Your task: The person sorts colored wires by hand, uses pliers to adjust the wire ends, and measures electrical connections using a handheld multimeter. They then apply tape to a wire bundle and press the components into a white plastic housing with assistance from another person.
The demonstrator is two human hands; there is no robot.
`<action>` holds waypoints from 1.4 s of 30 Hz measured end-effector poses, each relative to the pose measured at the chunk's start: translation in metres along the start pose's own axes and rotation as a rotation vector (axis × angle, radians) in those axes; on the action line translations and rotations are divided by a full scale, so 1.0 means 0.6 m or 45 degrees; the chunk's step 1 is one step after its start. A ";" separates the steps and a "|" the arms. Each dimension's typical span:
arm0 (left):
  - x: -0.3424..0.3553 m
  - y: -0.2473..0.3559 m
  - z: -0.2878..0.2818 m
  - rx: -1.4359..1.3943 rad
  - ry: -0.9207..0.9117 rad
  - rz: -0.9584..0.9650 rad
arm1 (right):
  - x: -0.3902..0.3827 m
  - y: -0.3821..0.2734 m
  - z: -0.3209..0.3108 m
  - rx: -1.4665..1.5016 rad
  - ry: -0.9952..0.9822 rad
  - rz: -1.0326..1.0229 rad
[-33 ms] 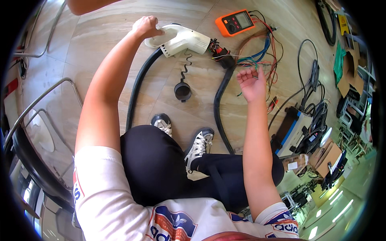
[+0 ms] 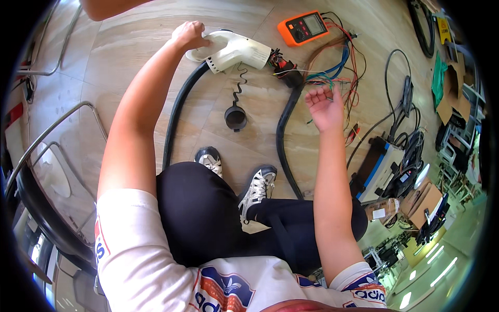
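Note:
My left hand (image 2: 188, 35) grips the handle of a white plug housing (image 2: 239, 51) on the floor, with a black cable (image 2: 182, 101) running from it. Coloured wires and a black-red fitting (image 2: 288, 73) come out of its right end. A round black cap (image 2: 235, 117) hangs from a coiled tether below it. My right hand (image 2: 325, 109) is palm up beside the loose wires (image 2: 343, 62), fingers curled around something small and thin that I cannot make out. An orange meter (image 2: 302, 27) with leads lies beyond.
Another person's bare limb (image 2: 109, 6) shows at top left. A metal-framed chair (image 2: 54, 119) is at left. A blue-striped equipment case (image 2: 378, 171) with cables, cardboard (image 2: 452, 99) and assorted gear line the right side. My legs and shoes (image 2: 257, 184) are below.

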State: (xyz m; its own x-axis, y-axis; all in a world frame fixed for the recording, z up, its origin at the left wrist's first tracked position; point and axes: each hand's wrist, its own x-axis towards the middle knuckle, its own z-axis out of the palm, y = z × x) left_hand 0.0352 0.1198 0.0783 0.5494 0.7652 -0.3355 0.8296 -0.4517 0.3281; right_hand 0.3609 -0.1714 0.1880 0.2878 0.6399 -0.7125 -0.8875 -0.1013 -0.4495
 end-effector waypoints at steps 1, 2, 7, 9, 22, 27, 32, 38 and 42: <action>0.002 0.004 0.010 -0.003 -0.017 0.019 | -0.001 0.001 -0.002 0.005 0.013 -0.002; 0.005 0.007 0.019 0.002 -0.059 0.032 | -0.002 0.004 -0.004 0.018 -0.031 0.025; 0.011 0.025 0.033 -0.018 -0.100 -0.036 | -0.006 0.005 -0.010 0.018 -0.120 0.079; 0.008 0.030 0.010 -0.151 -0.229 -0.043 | -0.006 0.002 -0.010 0.002 -0.138 0.069; -0.130 0.189 -0.160 -0.635 -0.408 0.079 | -0.030 0.097 0.071 -0.359 -0.151 0.194; -0.180 0.233 -0.161 -0.554 -0.248 0.041 | -0.032 0.106 0.102 -0.318 -0.100 0.156; -0.206 0.260 -0.164 -0.493 -0.201 0.062 | -0.027 0.102 0.109 -0.201 -0.066 0.151; -0.220 0.276 -0.166 -0.441 -0.232 0.118 | -0.025 0.110 0.104 -0.133 -0.013 0.170; -0.217 0.269 -0.166 -0.416 -0.221 0.125 | -0.025 0.110 0.083 -0.023 0.047 0.181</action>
State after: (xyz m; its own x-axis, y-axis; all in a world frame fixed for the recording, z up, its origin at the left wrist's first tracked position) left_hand 0.0878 -0.0070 0.2627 0.6567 0.6237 -0.4239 0.7119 -0.3274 0.6213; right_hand 0.2801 -0.1498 0.1961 0.1726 0.5898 -0.7889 -0.9139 -0.2029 -0.3516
